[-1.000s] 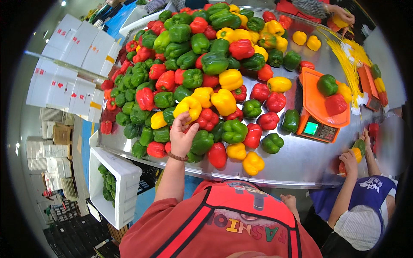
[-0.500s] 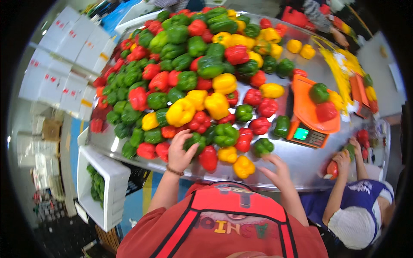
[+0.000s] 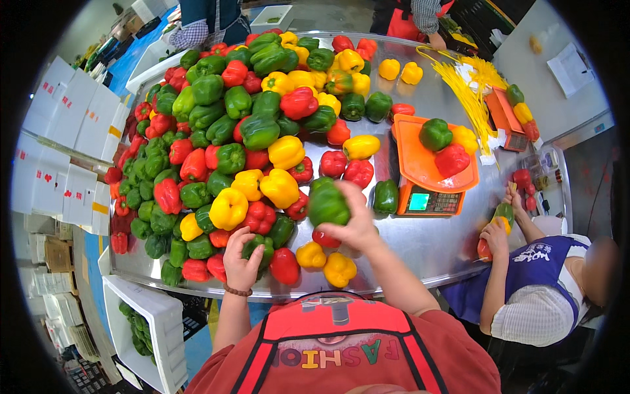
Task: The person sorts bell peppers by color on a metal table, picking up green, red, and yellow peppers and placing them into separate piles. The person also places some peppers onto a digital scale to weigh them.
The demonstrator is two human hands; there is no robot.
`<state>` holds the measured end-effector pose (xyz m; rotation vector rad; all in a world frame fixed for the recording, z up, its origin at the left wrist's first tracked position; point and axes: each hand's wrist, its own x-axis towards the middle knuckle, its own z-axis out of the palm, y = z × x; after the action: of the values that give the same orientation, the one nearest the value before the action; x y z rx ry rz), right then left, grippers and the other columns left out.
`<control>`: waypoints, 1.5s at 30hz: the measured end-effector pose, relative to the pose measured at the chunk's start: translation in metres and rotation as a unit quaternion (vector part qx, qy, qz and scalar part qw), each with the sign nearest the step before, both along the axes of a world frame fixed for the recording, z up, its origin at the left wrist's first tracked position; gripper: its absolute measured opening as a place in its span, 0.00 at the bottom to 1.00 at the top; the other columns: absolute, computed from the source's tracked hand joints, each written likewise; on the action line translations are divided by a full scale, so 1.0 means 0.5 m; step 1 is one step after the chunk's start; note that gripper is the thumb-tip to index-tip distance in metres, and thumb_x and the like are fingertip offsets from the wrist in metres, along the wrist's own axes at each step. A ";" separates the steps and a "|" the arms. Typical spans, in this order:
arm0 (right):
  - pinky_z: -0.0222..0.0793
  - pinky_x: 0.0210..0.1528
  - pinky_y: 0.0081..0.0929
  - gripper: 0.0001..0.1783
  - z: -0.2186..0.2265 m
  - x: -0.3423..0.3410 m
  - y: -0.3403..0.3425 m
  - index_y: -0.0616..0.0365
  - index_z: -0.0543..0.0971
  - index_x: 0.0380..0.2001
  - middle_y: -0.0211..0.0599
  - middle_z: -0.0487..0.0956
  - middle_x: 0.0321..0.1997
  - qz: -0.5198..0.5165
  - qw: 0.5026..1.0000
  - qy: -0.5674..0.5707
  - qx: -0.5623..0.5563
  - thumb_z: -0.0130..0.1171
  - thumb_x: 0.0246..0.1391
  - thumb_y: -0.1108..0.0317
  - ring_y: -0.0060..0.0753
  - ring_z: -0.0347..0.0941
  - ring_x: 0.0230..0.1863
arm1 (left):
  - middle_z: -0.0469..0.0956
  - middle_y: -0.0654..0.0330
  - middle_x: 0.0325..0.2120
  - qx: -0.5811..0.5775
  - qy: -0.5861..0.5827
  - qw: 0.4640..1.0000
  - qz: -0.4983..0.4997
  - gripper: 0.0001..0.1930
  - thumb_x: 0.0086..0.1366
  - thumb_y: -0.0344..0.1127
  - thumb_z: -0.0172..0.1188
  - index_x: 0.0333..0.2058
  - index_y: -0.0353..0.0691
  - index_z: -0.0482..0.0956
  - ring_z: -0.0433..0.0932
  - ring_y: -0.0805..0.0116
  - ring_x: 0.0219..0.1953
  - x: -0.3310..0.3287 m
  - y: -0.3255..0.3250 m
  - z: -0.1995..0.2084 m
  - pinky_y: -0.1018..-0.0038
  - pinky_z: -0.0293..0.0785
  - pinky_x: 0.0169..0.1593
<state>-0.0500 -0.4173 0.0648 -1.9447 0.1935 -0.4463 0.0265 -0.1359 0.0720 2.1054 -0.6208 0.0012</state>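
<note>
My right hand [image 3: 354, 220] is closed round a green bell pepper [image 3: 328, 203], held above the metal table in front of the pile. My left hand [image 3: 240, 262] curls its thumb and fingers around another green bell pepper [image 3: 258, 249] at the pile's near edge. Just right of that hand sits a red bell pepper [image 3: 284, 266]. Two yellow bell peppers, one of them at the front [image 3: 340, 270], lie below my right hand. Part of a red pepper [image 3: 326, 238] shows under my right fingers.
An orange scale [image 3: 433, 174] to the right carries green, yellow and red peppers. Yellow net bags [image 3: 459, 98] lie beyond it. At the right, a co-worker's hands [image 3: 497, 240] handle peppers. A white foam box [image 3: 161, 328] stands at the lower left; stacked white cartons [image 3: 72, 118] are farther left.
My right hand, open before, has moved left and lifted a green bell pepper from the group. My left hand stays at its pepper. The whole view has shifted.
</note>
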 end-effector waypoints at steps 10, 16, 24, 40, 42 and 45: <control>0.57 0.63 0.48 0.41 0.000 -0.043 -0.356 0.60 0.70 0.56 0.47 0.67 0.62 -0.326 0.837 0.045 -0.436 0.71 0.41 0.52 0.54 0.59 0.64 | 0.76 0.49 0.48 -0.006 0.002 0.999 -0.034 0.13 0.53 0.27 0.66 0.39 0.35 0.77 0.75 0.56 0.50 0.046 -0.073 0.011 0.66 0.70 0.54; 0.60 0.61 0.46 0.37 0.062 -0.007 -0.508 0.54 0.72 0.56 0.47 0.75 0.56 -0.294 0.855 0.130 -0.408 0.66 0.46 0.47 0.51 0.70 0.57 | 0.77 0.49 0.47 -0.009 0.003 0.999 -0.037 0.14 0.53 0.28 0.67 0.39 0.36 0.78 0.76 0.54 0.49 0.069 -0.093 0.002 0.66 0.71 0.53; 0.65 0.56 0.46 0.43 0.104 0.077 -0.578 0.50 0.71 0.58 0.45 0.76 0.54 -0.163 0.827 0.380 -0.380 0.68 0.38 0.43 0.45 0.73 0.54 | 0.77 0.49 0.46 -0.007 -0.003 0.998 -0.055 0.14 0.53 0.28 0.67 0.39 0.35 0.77 0.76 0.54 0.48 0.076 -0.112 0.002 0.66 0.72 0.52; 0.69 0.55 0.30 0.41 0.293 -0.033 -0.447 0.62 0.67 0.59 0.45 0.75 0.53 -0.295 0.904 -0.157 -0.266 0.72 0.41 0.63 0.35 0.74 0.52 | 0.77 0.49 0.46 -0.014 -0.003 0.996 -0.083 0.14 0.53 0.27 0.66 0.39 0.34 0.77 0.76 0.54 0.47 0.061 -0.119 0.004 0.67 0.72 0.51; 0.69 0.55 0.30 0.41 0.282 -0.039 -0.438 0.62 0.67 0.59 0.46 0.75 0.53 -0.293 0.904 -0.140 -0.278 0.72 0.41 0.64 0.36 0.73 0.52 | 0.77 0.49 0.46 -0.015 -0.002 0.996 -0.085 0.14 0.53 0.27 0.66 0.39 0.34 0.77 0.76 0.54 0.47 0.060 -0.120 0.006 0.67 0.72 0.51; 0.68 0.56 0.31 0.41 0.267 -0.042 -0.430 0.62 0.68 0.58 0.47 0.74 0.53 -0.291 0.919 -0.119 -0.239 0.73 0.41 0.63 0.37 0.73 0.53 | 0.77 0.49 0.45 -0.008 0.000 0.997 -0.080 0.14 0.52 0.27 0.66 0.39 0.34 0.77 0.76 0.54 0.47 0.057 -0.117 0.005 0.67 0.71 0.51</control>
<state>-0.0711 -0.6322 0.1981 -2.2653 0.5535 -1.2121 0.0551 -0.1944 0.0745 2.0348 -0.7859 -0.0846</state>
